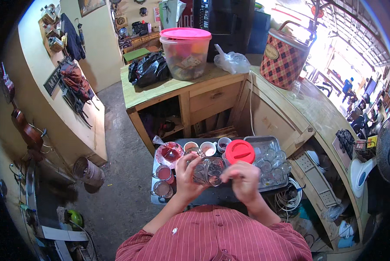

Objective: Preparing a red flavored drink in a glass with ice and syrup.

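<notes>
My left hand (pixel 188 178) is wrapped round a clear glass jar (pixel 209 171), which lies tilted on its side above the small dark table (pixel 203 199). Close to the jar's right end is my right hand (pixel 245 179), its fingers curled in; whether something small is in them is hidden. Just beyond the hands stands a container with a red lid (pixel 240 152). A bowl with dark red stuff (pixel 169 154) sits to the left, and nearer are two glasses of pinkish liquid, one at the back (pixel 164 173) and one in front (pixel 162 189).
Several clear glasses (pixel 273 167) crowd a metal tray (pixel 251 140) on the right. Light cups (pixel 208 148) line the table's far side. Behind, a wooden counter (pixel 160 92) bears a pink-lidded tub (pixel 186 56), plastic bags and a plaid jug (pixel 286 58). Coiled white cable (pixel 289 195) hangs at right.
</notes>
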### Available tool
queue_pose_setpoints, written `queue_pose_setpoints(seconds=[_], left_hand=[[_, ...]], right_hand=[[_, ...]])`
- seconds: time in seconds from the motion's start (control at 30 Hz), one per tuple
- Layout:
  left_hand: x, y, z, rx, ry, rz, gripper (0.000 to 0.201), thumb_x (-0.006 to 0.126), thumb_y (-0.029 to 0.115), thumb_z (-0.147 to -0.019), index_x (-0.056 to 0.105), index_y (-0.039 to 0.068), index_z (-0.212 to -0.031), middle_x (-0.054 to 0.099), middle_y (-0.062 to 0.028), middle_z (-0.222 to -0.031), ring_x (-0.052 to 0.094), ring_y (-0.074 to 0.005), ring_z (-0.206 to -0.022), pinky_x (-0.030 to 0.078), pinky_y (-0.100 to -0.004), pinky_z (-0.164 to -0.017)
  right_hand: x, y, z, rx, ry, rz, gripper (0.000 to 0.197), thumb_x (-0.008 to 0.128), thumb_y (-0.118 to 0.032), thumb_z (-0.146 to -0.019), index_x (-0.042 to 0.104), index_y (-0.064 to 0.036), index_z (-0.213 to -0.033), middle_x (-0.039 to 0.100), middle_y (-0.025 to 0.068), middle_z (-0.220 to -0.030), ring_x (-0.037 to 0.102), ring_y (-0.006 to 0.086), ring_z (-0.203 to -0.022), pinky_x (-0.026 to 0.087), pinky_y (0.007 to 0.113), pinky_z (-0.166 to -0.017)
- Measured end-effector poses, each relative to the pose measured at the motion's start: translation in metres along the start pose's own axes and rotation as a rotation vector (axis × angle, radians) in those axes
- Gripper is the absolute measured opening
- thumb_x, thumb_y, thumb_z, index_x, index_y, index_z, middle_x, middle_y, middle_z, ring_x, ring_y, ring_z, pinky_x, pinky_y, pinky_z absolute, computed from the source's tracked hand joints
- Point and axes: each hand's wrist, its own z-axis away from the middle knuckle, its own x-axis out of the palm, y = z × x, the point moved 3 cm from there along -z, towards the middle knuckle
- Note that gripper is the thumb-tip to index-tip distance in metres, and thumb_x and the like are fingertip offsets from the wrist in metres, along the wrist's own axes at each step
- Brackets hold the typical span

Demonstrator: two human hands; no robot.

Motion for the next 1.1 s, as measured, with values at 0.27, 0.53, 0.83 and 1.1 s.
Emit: queue_pose_setpoints(seconds=[0.27,0.53,0.83,1.1], left_hand=[[0.000,0.006,-0.003,-0.081,-0.007,0.065,0.076,0.089,0.031,-0.051,0.056,0.008,-0.116,0.053,-0.0118,-0.115,0.052,-0.0327,-0.107,0.041,-0.0443,-0.091],[0.000,0.026,-0.011,-0.071,-0.088,0.135,0.075,0.088,0.037,-0.054,0.056,0.006,-0.115,0.055,-0.0132,-0.113,0.055,-0.0332,-0.105,0.042,-0.0447,-0.091],[0.008,0.046,-0.024,-0.076,-0.267,0.431,0.081,0.091,0.027,-0.049,0.054,0.003,-0.116,0.059,-0.0137,-0.113,0.059,-0.0283,-0.108,0.045,-0.0391,-0.094],[0.021,0.067,-0.036,-0.155,-0.579,0.888,0.087,0.088,0.027,-0.054,0.049,-0.003,-0.125,0.060,-0.0107,-0.114,0.058,-0.0183,-0.105,0.043,-0.0329,-0.095]], right_hand=[[-0.015,-0.009,-0.008,-0.086,0.079,0.090,0.043,0.046,-0.041,-0.096,0.059,-0.0100,-0.069,0.055,0.0017,-0.064,0.051,0.0222,-0.064,0.037,0.036,-0.067],[-0.032,-0.030,-0.016,-0.227,-0.012,0.281,0.033,0.051,-0.037,-0.094,0.061,-0.0118,-0.076,0.050,0.0029,-0.065,0.050,0.0219,-0.064,0.035,0.037,-0.071],[-0.053,-0.046,-0.034,-0.544,-0.238,0.306,0.040,0.052,-0.045,-0.091,0.059,-0.0135,-0.068,0.051,-0.0024,-0.060,0.049,0.0186,-0.058,0.037,0.038,-0.069],[-0.072,-0.056,-0.058,-0.558,-0.362,0.170,0.042,0.050,-0.047,-0.091,0.060,-0.0135,-0.068,0.047,-0.0030,-0.059,0.047,0.0171,-0.056,0.038,0.036,-0.069]])
